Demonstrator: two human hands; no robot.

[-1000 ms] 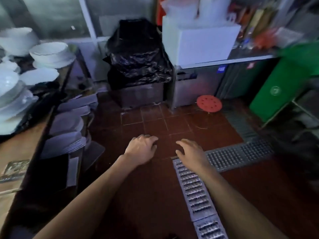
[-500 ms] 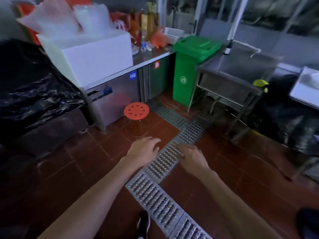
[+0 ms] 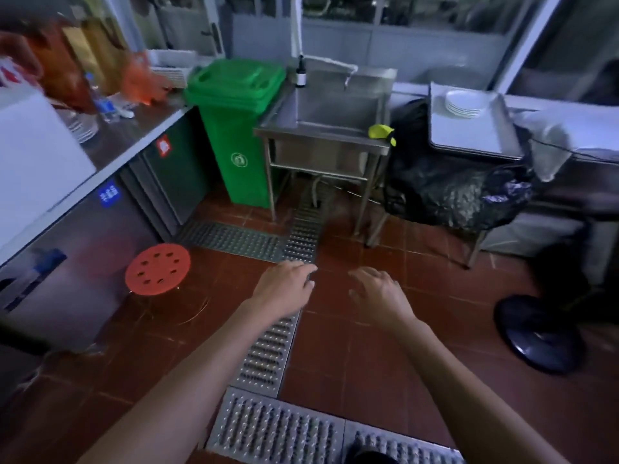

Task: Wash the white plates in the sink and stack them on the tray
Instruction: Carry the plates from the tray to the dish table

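Both hands held out over floor, empty.
Left hand [image 3: 284,289] and right hand [image 3: 378,296]: palms down, fingers relaxed and loosely spread, gripping nothing. Sink [image 3: 335,108] ahead, between green bin [image 3: 234,128] and black bag [image 3: 445,192]. White plates [image 3: 464,102] stacked on far corner of tray [image 3: 469,139], right of sink.

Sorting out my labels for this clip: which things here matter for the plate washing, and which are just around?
For the job: sink; stack of white plates; tray; left hand and right hand, both empty.

Just around: green bin; red stool; black bags; floor drain grate; fan base.
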